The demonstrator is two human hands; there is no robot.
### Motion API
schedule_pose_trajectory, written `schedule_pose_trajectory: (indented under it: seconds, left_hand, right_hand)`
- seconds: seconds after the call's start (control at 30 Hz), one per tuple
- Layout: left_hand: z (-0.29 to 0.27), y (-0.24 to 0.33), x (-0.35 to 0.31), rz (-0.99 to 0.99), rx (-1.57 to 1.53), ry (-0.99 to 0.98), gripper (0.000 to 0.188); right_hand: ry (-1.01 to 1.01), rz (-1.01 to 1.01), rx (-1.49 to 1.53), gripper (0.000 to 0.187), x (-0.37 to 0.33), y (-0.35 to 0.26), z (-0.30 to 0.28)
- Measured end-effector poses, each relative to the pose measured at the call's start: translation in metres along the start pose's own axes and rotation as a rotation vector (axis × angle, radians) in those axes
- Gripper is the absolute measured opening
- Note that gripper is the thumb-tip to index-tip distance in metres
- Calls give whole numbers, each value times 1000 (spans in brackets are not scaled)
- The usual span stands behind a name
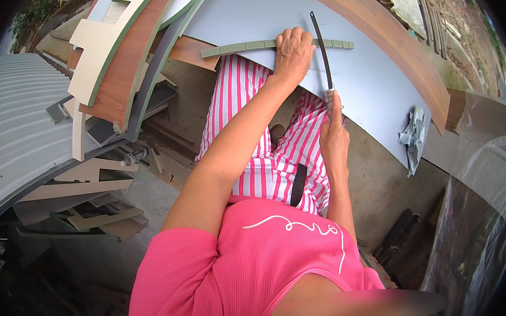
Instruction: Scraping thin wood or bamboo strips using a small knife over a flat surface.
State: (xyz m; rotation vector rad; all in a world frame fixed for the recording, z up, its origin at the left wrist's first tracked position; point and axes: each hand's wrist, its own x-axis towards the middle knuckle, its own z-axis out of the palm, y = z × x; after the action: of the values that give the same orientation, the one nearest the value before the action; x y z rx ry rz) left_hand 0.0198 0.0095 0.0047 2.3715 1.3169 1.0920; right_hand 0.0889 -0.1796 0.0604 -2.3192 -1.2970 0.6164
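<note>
Nearest us is the pink ribbed shirt (271,245) with white looping print, and past it we see the pink-and-white striped trousers (232,109). A dark strip (298,184) lies across the trousers. Above the lap, our right hand (334,132) is closed around the wrapped handle (330,95) of a narrow dark blade (322,50), its index finger laid along the grip. The blade points away from us. A little farther, our left hand (294,52) has its fingers folded over a slim green strip (239,47), clamped on it near the middle. The strip, scored crosswise, lies across the near part of a pale blue board (371,82); the blade crosses it just right of the left hand, and we cannot tell whether they touch. To the right, a crumpled grey cloth (414,134) lies at the board's edge. To the left we have curved panels (121,73), a can (134,157) and corrugated sheeting (16,127). Beyond the blue board runs a curved brown panel (384,25), with bare ground (459,2) farthest off.
</note>
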Motion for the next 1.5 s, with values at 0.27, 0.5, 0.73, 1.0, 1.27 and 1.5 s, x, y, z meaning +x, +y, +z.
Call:
schedule_pose_trajectory:
  seconds: [0.27, 0.5, 0.73, 1.0, 1.27, 1.5]
  left_hand:
    - [0, 2, 2, 2, -11, 17, 24]
    - [-3, 3, 0, -4, 2, 7, 24]
    - [-3, 5, 1, 28, 25, 27, 20]
    - [-2, 2, 0, 26, 34, 12, 20]
    - [-2, 1, -1, 14, 33, 8, 24]
    - [0, 1, -1, 4, 34, 14, 24]
  right_hand:
    - [-21, -134, 147, 63, 76, -28, -11]
    - [126, -262, 103, 67, 52, -27, -12]
    - [-73, -42, 132, 69, 38, -18, 0]
    - [-79, -26, 124, 67, 37, -23, 0]
    - [-11, -106, 87, 65, 51, -37, 1]
    - [-70, -49, 61, 69, 48, -39, -5]
